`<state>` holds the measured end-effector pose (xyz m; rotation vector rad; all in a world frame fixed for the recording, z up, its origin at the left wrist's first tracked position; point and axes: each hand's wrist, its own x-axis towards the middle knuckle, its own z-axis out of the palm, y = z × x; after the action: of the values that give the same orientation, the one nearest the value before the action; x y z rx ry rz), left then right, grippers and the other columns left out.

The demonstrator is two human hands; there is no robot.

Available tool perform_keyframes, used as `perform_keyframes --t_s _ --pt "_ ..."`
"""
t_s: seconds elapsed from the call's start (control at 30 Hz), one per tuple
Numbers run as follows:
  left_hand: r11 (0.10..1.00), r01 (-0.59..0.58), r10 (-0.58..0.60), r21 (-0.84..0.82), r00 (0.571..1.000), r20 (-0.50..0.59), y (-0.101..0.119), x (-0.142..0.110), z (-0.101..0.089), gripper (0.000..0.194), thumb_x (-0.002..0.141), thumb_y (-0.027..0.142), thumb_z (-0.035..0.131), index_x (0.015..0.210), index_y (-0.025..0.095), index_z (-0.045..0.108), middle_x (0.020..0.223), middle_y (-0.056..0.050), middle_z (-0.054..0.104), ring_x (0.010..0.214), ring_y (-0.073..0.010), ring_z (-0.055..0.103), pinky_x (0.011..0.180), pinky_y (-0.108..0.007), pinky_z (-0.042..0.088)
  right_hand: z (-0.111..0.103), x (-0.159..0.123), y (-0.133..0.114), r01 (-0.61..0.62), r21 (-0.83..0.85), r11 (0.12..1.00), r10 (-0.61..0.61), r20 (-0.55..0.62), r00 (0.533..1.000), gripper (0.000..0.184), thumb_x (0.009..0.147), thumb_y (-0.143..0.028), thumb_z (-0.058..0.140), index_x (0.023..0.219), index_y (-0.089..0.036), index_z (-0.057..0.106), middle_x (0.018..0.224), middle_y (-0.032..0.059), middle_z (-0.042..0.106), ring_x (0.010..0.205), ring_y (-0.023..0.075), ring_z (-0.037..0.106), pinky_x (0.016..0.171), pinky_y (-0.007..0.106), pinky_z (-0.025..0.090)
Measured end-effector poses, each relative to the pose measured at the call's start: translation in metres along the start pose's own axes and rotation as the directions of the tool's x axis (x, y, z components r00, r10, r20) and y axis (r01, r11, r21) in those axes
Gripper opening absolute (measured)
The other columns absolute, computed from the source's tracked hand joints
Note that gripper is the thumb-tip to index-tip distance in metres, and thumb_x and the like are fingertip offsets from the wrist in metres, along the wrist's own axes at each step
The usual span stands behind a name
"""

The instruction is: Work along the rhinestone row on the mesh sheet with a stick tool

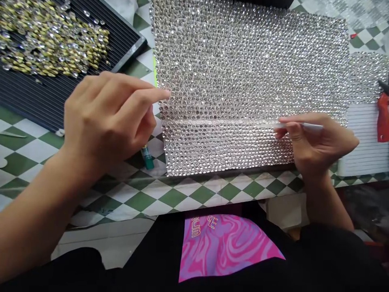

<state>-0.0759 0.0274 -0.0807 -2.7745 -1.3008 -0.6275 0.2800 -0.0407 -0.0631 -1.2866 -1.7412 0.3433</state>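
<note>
A wide sheet of rhinestones (243, 61) in close rows lies before me, with a paler, smoother line across its lower part. At the sheet's left edge, my left hand (106, 113) has its index fingertip resting on the stones. Its other fingers are curled in, and whatever they may pinch is hidden. My right hand (316, 142) is closed around a slim silver-white tool (313, 127), over the right part of that line. The tool's thin end points left and blends into the glitter, so its exact kind is unclear.
A dark ridged tray (127, 52) at upper left bears many loose gold-backed rhinestones (60, 40). A green-capped tube (148, 158) lies beside the sheet. On the right are red-handled pliers (383, 117) and a white ridged board (363, 138). A checkered cloth (206, 194) covers the table.
</note>
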Motion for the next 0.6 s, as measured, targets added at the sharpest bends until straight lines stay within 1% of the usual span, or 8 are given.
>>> perform_keyframes --t_s 0.07,0.17,0.23,0.33,0.43,0.5,0.6 --pt "0.999 -0.036 0.036 0.034 0.999 -0.015 -0.001 -0.002 0.0 0.044 0.085 0.023 0.049 0.128 0.028 0.059 0.11 0.002 0.063 0.107 -0.0251 0.068 0.088 -0.056 0.05 0.0 0.0 0.0 -0.006 -0.003 1.0 0.006 0.0 1.0 0.022 0.085 -0.007 0.068 0.1 -0.022 0.074 0.075 -0.0025 0.07 0.066 0.0106 0.068 0.054 0.025 0.05" --pt "0.997 -0.033 0.033 0.067 0.999 0.005 -0.002 -0.003 0.001 0.046 0.085 0.022 0.047 0.128 0.028 0.059 0.112 0.002 0.061 0.107 -0.0248 0.068 0.087 -0.056 0.049 0.001 0.001 -0.001 -0.008 0.015 1.0 0.008 -0.008 1.0 0.018 0.086 -0.01 0.068 0.099 -0.02 0.074 0.076 -0.0016 0.071 0.066 0.0106 0.068 0.054 0.025 0.051" --pt "0.995 -0.055 0.055 0.079 0.998 0.004 -0.004 -0.004 0.001 0.047 0.085 0.021 0.044 0.13 0.026 0.057 0.113 0.002 0.059 0.109 -0.0252 0.068 0.088 -0.058 0.047 0.002 0.002 -0.001 0.001 0.026 1.0 -0.001 -0.008 1.0 0.016 0.087 -0.011 0.068 0.098 -0.019 0.074 0.077 -0.0012 0.071 0.067 0.0105 0.068 0.055 0.024 0.051" --pt "0.995 -0.091 0.094 0.039 0.993 -0.07 -0.004 -0.006 0.0 0.049 0.084 0.017 0.042 0.131 0.025 0.057 0.112 0.001 0.058 0.113 -0.0265 0.066 0.091 -0.06 0.044 0.003 0.004 0.001 0.028 0.016 0.999 -0.027 -0.006 1.0 0.015 0.087 -0.01 0.068 0.098 -0.018 0.074 0.075 -0.0018 0.07 0.068 0.0094 0.069 0.056 0.022 0.051" --pt "0.991 -0.119 0.124 0.053 0.986 -0.107 -0.002 -0.007 -0.003 0.05 0.084 0.015 0.042 0.131 0.023 0.055 0.11 0.001 0.057 0.111 -0.0268 0.066 0.087 -0.058 0.045 0.004 0.005 0.002 0.027 0.011 1.0 -0.027 -0.029 0.999 0.011 0.088 -0.013 0.067 0.096 -0.017 0.074 0.072 -0.0024 0.07 0.066 0.0085 0.068 0.055 0.021 0.051" --pt "0.991 -0.114 0.122 0.075 0.986 -0.112 0.002 -0.008 -0.007 0.05 0.084 0.014 0.041 0.131 0.022 0.055 0.108 0.001 0.057 0.11 -0.0265 0.066 0.085 -0.056 0.045 0.004 0.005 0.002 0.017 0.012 1.0 -0.017 -0.041 0.999 0.009 0.089 -0.016 0.067 0.094 -0.018 0.074 0.074 -0.0022 0.07 0.065 0.0083 0.068 0.055 0.021 0.051" --pt "0.998 -0.057 0.059 0.03 0.994 -0.09 0.011 -0.006 -0.011 0.047 0.085 0.016 0.04 0.127 0.023 0.059 0.106 0.002 0.056 0.112 -0.0268 0.065 0.088 -0.059 0.042 0.004 0.004 0.001 0.016 0.006 1.0 -0.016 -0.053 0.998 0.008 0.089 -0.017 0.067 0.093 -0.017 0.074 0.079 -0.0019 0.072 0.067 0.0078 0.069 0.056 0.02 0.051"
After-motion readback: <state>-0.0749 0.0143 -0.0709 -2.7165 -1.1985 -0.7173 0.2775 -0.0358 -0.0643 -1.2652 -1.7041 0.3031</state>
